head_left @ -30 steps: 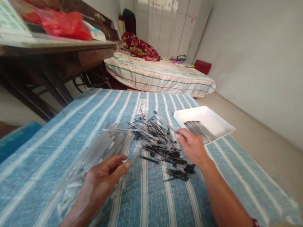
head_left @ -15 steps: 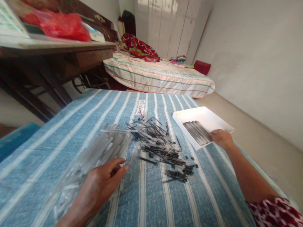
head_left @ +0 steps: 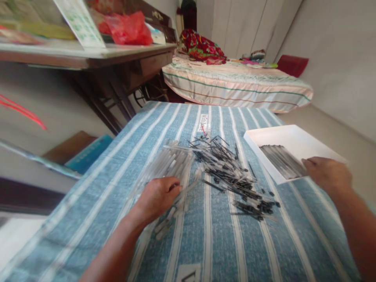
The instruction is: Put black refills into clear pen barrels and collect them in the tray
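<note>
My left hand [head_left: 160, 197] is closed at the near right side of a pile of clear plastic tubes [head_left: 167, 160] that look like pen barrels. Some tubes stick out beyond its thumb and below its palm, blurred by motion. To the right of that pile lies a heap of thin black and clear pieces [head_left: 226, 164], with small black caps among them. Farther right, my right hand [head_left: 327, 174] grips the near edge of a shallow white box [head_left: 311, 143]. Inside the box, a row of greyish pens or filled tubes [head_left: 282, 160] lies side by side, close to my fingertips.
A blue and white striped cloth [head_left: 220, 243] covers the work surface. To the left stands a desk [head_left: 117, 58] with a red plastic bag [head_left: 129, 29] on it. A bed [head_left: 237, 84] is behind, and a blue box [head_left: 88, 154] sits low on the left.
The view has turned left, so things appear farther right. My left hand has closed, and the near clear tubes have been drawn rightward under it. My right hand stays at the white box.
</note>
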Tool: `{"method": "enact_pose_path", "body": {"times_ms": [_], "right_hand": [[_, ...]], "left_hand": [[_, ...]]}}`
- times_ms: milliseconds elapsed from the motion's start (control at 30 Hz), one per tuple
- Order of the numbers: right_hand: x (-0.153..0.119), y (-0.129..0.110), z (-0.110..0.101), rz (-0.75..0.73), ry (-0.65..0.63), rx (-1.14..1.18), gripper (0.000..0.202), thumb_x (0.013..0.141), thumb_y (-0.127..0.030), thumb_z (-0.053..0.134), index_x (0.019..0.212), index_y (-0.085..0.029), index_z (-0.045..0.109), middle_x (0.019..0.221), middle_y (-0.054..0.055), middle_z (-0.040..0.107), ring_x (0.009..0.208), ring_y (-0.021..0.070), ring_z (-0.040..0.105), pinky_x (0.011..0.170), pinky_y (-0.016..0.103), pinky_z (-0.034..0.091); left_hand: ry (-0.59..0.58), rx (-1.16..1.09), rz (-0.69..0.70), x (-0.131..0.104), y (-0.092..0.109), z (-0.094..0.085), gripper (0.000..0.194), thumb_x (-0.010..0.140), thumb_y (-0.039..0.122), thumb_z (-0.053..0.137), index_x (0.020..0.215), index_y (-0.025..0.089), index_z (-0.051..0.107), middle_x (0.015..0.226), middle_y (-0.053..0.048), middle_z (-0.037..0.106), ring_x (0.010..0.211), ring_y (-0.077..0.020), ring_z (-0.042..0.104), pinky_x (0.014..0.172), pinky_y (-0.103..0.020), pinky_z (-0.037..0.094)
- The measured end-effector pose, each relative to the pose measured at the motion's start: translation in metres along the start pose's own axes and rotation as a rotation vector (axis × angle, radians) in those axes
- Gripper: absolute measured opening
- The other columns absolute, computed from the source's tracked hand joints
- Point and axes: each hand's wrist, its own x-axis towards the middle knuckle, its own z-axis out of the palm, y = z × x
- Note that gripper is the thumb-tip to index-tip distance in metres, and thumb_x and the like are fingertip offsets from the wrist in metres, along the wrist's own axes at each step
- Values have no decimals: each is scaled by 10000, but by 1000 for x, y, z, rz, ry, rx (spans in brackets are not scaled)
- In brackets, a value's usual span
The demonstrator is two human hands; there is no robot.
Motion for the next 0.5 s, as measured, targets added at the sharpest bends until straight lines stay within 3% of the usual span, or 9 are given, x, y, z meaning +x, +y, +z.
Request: {"method": "enact_pose_path", "body": {"times_ms": [100,200,267,333,400,500], "right_hand": [[-26,-26,-6,-102,318,211,308,834,-395,478,827,-208,722,868,162,704,718,241,647,572,366,402],[-62,-74,-16,-359,442,562,258,831,-374,492,813,-212,692,784,90,700,727,225,645,663,347,469],[-85,-110,-24,-575,371,734,215,836,-332,515,764,-208,675,730,53,682,684,190,632,667,308,476],[-103,-141,-29,-746,210,799,224,863,-267,485,755,-198,668,704,38,660,670,166,610,666,281,465],[-113,-163,-33,-865,121,777,244,878,-227,461,748,-188,663,703,36,644,684,156,595,678,269,446],[-119,-177,-33,-966,15,604,245,875,-186,460,724,-184,652,679,26,616,691,157,583,668,264,416]], "left_hand": [[-134,123,63,-2,-1,-1,238,774,236,458,667,200,668,651,-14,654,613,-155,590,570,-227,381],[-164,231,72,-3,-1,2,210,764,203,468,663,195,652,658,-23,642,613,-161,587,563,-235,376],[-174,327,83,-4,1,6,187,770,196,475,676,188,637,708,-41,643,644,-173,599,575,-246,386],[-175,420,77,-5,5,10,174,789,205,472,710,179,625,779,-63,642,696,-193,616,596,-262,406],[-168,478,63,-6,9,15,179,814,214,455,762,168,620,842,-85,638,754,-218,629,625,-284,430],[-158,497,67,-8,15,24,213,845,217,422,801,150,620,869,-105,629,794,-246,634,645,-319,454]]}}
